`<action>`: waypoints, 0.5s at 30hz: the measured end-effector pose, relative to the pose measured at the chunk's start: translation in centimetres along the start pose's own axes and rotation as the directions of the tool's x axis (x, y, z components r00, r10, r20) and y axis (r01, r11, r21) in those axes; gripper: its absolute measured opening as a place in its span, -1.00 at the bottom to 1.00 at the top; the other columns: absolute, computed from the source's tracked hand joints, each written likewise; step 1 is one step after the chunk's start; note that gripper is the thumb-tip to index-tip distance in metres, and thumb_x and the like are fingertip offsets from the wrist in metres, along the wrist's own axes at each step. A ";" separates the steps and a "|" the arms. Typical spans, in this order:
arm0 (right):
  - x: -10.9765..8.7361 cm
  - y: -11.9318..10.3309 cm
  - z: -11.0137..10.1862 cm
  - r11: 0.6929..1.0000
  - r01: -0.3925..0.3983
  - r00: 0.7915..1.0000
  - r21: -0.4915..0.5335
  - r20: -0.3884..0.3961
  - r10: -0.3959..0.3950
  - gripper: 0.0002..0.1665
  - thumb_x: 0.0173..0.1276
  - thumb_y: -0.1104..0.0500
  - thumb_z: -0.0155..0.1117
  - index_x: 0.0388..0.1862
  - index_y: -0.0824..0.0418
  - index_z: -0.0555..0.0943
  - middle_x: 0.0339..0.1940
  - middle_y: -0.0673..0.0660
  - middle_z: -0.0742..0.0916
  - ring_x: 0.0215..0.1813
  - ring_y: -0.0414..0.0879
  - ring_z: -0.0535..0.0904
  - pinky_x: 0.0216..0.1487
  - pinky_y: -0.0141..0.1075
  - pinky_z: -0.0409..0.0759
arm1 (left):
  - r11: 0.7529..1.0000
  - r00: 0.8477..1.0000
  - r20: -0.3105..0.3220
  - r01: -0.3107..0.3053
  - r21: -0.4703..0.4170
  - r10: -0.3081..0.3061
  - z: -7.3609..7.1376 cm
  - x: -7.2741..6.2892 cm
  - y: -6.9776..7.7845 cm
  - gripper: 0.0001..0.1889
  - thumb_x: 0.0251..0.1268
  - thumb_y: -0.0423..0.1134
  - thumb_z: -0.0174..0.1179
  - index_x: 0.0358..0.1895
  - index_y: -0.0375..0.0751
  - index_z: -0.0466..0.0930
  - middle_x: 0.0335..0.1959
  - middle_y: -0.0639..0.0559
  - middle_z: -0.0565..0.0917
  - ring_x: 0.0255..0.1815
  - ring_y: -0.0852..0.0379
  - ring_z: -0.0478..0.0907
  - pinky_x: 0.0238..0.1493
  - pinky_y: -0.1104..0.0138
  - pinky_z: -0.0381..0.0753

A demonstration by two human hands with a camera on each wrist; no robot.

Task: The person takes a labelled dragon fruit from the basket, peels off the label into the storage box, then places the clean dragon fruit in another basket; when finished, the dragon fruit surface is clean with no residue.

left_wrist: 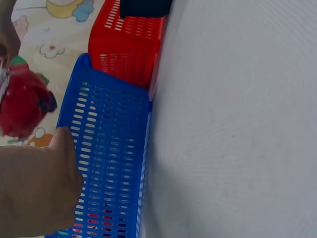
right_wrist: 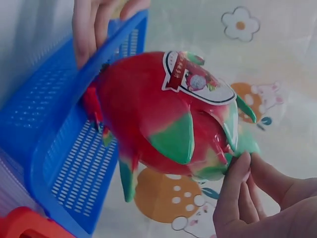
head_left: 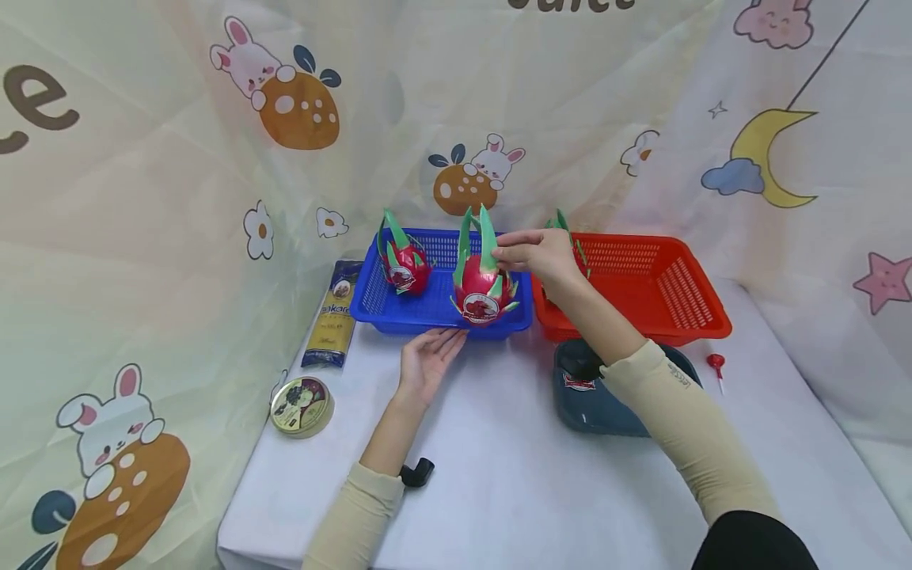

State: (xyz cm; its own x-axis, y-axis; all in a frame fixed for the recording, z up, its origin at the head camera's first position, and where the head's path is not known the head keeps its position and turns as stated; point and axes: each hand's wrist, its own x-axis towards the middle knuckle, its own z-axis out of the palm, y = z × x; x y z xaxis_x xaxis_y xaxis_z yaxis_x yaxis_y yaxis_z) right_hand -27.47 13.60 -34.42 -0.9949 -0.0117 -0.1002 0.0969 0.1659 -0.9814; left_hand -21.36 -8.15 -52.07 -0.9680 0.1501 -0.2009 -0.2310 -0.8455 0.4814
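My right hand (head_left: 537, 253) pinches a green leaf of a red dragon fruit (head_left: 480, 289) between thumb and fingertips. The fruit hangs over the right part of the blue basket (head_left: 385, 323), leaves up and a round label facing me in the head view. Its body fills the middle of the right wrist view, above the basket's rim. At the basket's front rim, my left hand (head_left: 427, 364) grips the edge, with fingers on the outer wall. Another dragon fruit (head_left: 406, 269) sits inside the basket on the left.
To the right stands a red basket (head_left: 684, 332) with a dragon fruit (head_left: 575, 253), partly hidden by my arm. Before it is a dark blue tray (head_left: 606, 419). A lollipop (head_left: 716, 362), a yellow pasta pack (head_left: 331, 317) and a round tin (head_left: 302, 406) lie on the table.
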 end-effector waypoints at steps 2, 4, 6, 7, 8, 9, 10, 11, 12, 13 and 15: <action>-1.0 0.1 -0.5 1.000 -0.007 1.000 0.002 0.021 0.007 -0.60 0.33 0.06 0.56 0.09 0.18 0.78 0.03 0.19 0.81 -0.03 0.00 0.82 0.15 -0.17 0.72 | 1.000 1.000 -0.008 -0.001 -0.009 0.001 -0.1 0.1 0.0 -0.61 0.52 -0.43 -0.21 0.31 -0.56 0.16 0.48 -0.61 0.24 0.54 -0.44 0.24 0.53 -0.03 0.33; -2.1 0.4 -0.9 1.000 -0.010 0.999 0.003 0.045 0.010 -0.60 0.34 0.09 0.55 0.10 0.21 0.78 0.03 0.21 0.81 -0.04 0.01 0.82 0.10 -0.19 0.74 | 1.000 1.000 -0.020 0.000 -0.023 -0.001 -0.2 0.1 0.0 -0.64 0.52 -0.42 -0.19 0.27 -0.55 0.21 0.48 -0.61 0.24 0.54 -0.44 0.24 0.53 -0.04 0.33; -3.1 0.8 -1.2 1.000 -0.007 0.998 -0.004 0.069 0.007 -0.60 0.36 0.10 0.53 0.12 0.23 0.76 0.02 0.22 0.81 -0.04 0.01 0.82 0.06 -0.23 0.75 | 1.000 0.999 -0.032 0.003 -0.029 -0.004 -0.2 0.1 0.0 -0.69 0.52 -0.41 -0.18 0.20 -0.51 0.25 0.49 -0.59 0.24 0.54 -0.43 0.24 0.54 -0.03 0.33; -3.6 1.1 -1.4 1.000 -0.007 0.997 -0.006 0.079 0.007 -0.59 0.37 0.10 0.53 0.13 0.24 0.76 0.01 0.22 0.81 -0.04 0.02 0.82 0.05 -0.24 0.75 | 1.000 0.999 -0.037 0.007 -0.028 -0.008 -0.2 0.1 0.0 -0.72 0.52 -0.41 -0.18 0.17 -0.49 0.26 0.49 -0.59 0.24 0.55 -0.42 0.25 0.54 -0.02 0.32; -4.1 1.5 -1.6 1.000 -0.007 0.996 -0.005 0.090 0.007 -0.59 0.37 0.10 0.53 0.13 0.25 0.75 0.01 0.23 0.81 -0.05 0.02 0.82 0.06 -0.24 0.75 | 1.000 0.999 -0.041 0.009 -0.029 -0.010 -0.2 0.1 0.0 -0.74 0.52 -0.41 -0.17 0.14 -0.47 0.27 0.50 -0.57 0.24 0.55 -0.41 0.24 0.54 -0.02 0.32; -4.5 1.9 -1.7 1.000 -0.007 0.995 -0.002 0.100 0.007 -0.58 0.37 0.10 0.52 0.14 0.26 0.75 -0.01 0.23 0.82 -0.05 0.03 0.82 0.05 -0.24 0.75 | 0.999 0.999 -0.042 0.012 -0.029 -0.013 -0.2 0.1 0.0 -0.76 0.52 -0.41 -0.17 0.13 -0.46 0.27 0.51 -0.56 0.23 0.55 -0.41 0.24 0.54 -0.01 0.32; -4.9 2.3 -1.8 1.000 -0.006 0.994 0.001 0.110 0.006 -0.58 0.38 0.10 0.52 0.14 0.28 0.74 -0.02 0.24 0.82 -0.06 0.03 0.83 0.05 -0.24 0.75 | 0.999 0.999 -0.040 0.014 -0.029 -0.015 -0.2 0.1 0.0 -0.76 0.52 -0.42 -0.17 0.12 -0.45 0.27 0.51 -0.56 0.23 0.55 -0.40 0.24 0.54 -0.01 0.32; -5.3 2.8 -2.0 1.000 -0.005 0.993 0.004 0.120 0.005 -0.57 0.38 0.10 0.52 0.14 0.29 0.74 -0.03 0.24 0.82 -0.07 0.04 0.83 0.06 -0.23 0.75 | 0.999 0.999 -0.037 0.013 -0.030 -0.015 -0.1 0.1 0.0 -0.76 0.51 -0.42 -0.17 0.12 -0.45 0.27 0.51 -0.56 0.23 0.56 -0.40 0.24 0.54 0.00 0.33; -5.7 3.3 -2.0 1.000 -0.006 0.992 0.010 0.127 0.005 -0.57 0.38 0.11 0.52 0.13 0.30 0.74 -0.04 0.25 0.82 -0.07 0.05 0.83 0.05 -0.23 0.76 | 0.999 0.999 -0.033 0.013 -0.030 -0.014 -0.1 0.1 -0.1 -0.75 0.51 -0.42 -0.17 0.14 -0.46 0.26 0.52 -0.56 0.23 0.56 -0.41 0.24 0.54 0.00 0.34; -6.1 3.8 -2.1 1.000 -0.009 0.991 0.010 0.132 0.007 -0.57 0.38 0.11 0.52 0.13 0.30 0.74 -0.06 0.25 0.82 -0.08 0.05 0.83 0.05 -0.23 0.76 | 0.999 1.000 -0.028 0.013 -0.034 -0.014 -0.1 0.1 -0.1 -0.72 0.51 -0.43 -0.17 0.18 -0.48 0.25 0.52 -0.56 0.23 0.55 -0.41 0.24 0.53 0.00 0.35; -6.8 4.7 -2.2 1.000 -0.019 0.990 0.014 0.140 0.017 -0.57 0.37 0.12 0.52 0.13 0.31 0.74 -0.08 0.25 0.83 -0.09 0.06 0.83 0.03 -0.22 0.76 | 0.999 1.000 -0.016 0.012 -0.038 -0.013 0.0 0.1 -0.2 -0.63 0.51 -0.43 -0.16 0.28 -0.53 0.21 0.52 -0.56 0.22 0.54 -0.42 0.26 0.51 0.01 0.39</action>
State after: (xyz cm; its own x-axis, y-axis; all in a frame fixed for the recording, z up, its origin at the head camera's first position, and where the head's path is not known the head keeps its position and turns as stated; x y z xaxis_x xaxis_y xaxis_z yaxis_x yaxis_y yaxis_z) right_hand -20.28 16.59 -38.04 -0.9795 -0.1465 -0.1386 0.1160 0.1527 -0.9814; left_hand -21.46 -8.00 -52.18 -0.9633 0.1525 -0.2211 -0.2389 -0.8625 0.4461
